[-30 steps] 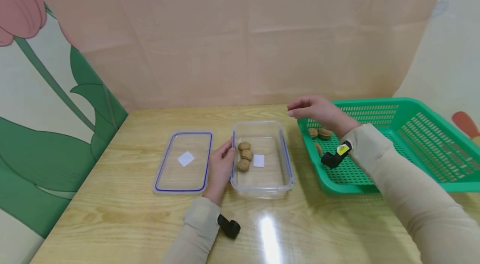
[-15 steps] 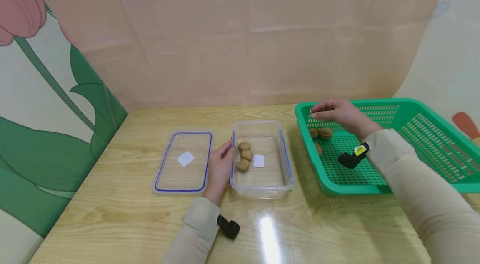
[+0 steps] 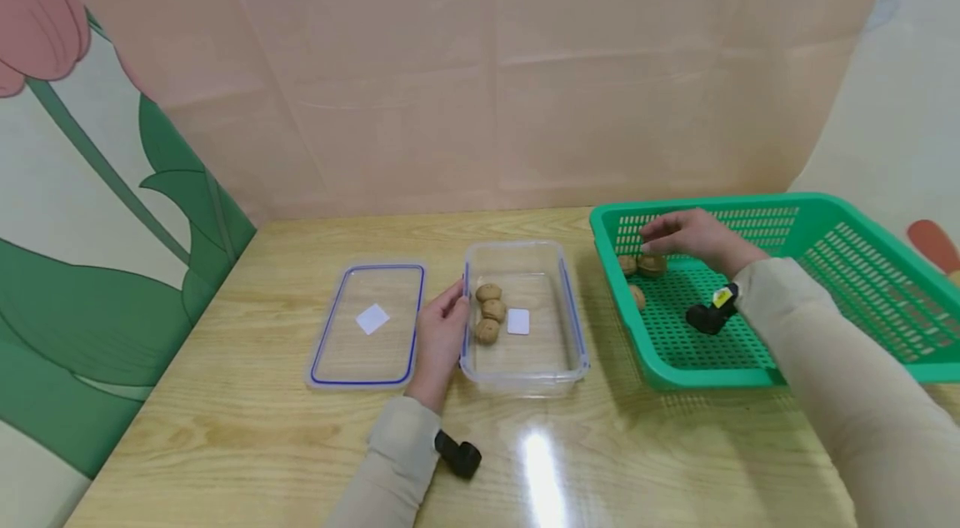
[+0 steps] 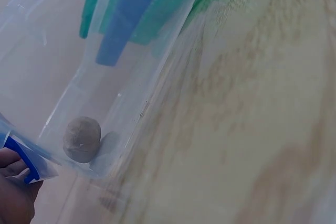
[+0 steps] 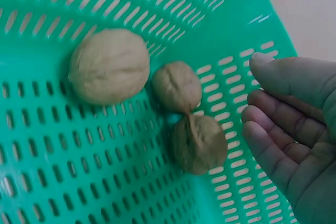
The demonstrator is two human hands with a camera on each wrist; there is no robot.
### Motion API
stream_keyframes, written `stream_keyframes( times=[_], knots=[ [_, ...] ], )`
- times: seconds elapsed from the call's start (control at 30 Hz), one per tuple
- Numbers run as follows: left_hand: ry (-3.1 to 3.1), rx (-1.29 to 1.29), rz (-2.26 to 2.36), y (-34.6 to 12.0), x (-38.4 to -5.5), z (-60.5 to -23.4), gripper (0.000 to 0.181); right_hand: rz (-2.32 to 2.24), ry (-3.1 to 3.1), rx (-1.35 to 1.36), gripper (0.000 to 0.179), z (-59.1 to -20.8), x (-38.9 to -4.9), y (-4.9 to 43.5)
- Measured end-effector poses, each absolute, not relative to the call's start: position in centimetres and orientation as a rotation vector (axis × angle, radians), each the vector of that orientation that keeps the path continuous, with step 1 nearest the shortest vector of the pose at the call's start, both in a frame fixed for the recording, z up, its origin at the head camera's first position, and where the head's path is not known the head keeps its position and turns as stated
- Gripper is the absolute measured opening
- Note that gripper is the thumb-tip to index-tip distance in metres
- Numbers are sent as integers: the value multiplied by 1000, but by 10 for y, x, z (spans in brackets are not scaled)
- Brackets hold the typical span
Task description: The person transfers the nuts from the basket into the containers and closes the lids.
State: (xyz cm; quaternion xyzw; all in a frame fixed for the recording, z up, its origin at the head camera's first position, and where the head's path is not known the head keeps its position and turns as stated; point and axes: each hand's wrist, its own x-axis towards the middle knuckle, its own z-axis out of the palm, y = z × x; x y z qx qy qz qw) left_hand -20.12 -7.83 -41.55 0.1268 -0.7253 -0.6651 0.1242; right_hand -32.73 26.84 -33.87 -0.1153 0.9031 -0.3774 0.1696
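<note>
A clear plastic food container (image 3: 525, 378) stands in the middle of the table, with a row of three walnuts (image 3: 492, 310) along its left side. My left hand (image 3: 441, 336) holds the container at its left wall; in the left wrist view the curled fingers meet a blue-edged side flap (image 4: 25, 161). Over the left part of a green basket (image 3: 637, 336) hovers my right hand (image 3: 693, 238), fingers loosely bent, holding nothing. Three walnuts (image 3: 651, 265) lie below it. The right wrist view shows the fingertips beside a darker walnut (image 5: 199, 145), apart from it.
Left of the container lies its flat lid (image 3: 375, 286) with a blue seal and a white square label (image 3: 372, 317). Another white label (image 3: 518, 321) shows at the container. The basket's raised rim stands to the right, and a pinkish sheet (image 3: 450, 78) hangs behind the table.
My right hand has moved right from beyond the basket's left rim, then dipped lower over the walnuts inside. The left hand, container and lid have stayed put.
</note>
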Motion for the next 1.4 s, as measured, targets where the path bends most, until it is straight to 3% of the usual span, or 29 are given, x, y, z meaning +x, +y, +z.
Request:
stream_keyframes(
  times=[0.43,1.4],
  knots=[
    [-2102,363,-1960,-79,-201,-417,32,-988,2597,-379,49,-356,-338,276],
    [-2135,369,-1944,-81,-204,-419,32,-729,2574,-424,65,-364,-340,272]
  ],
)
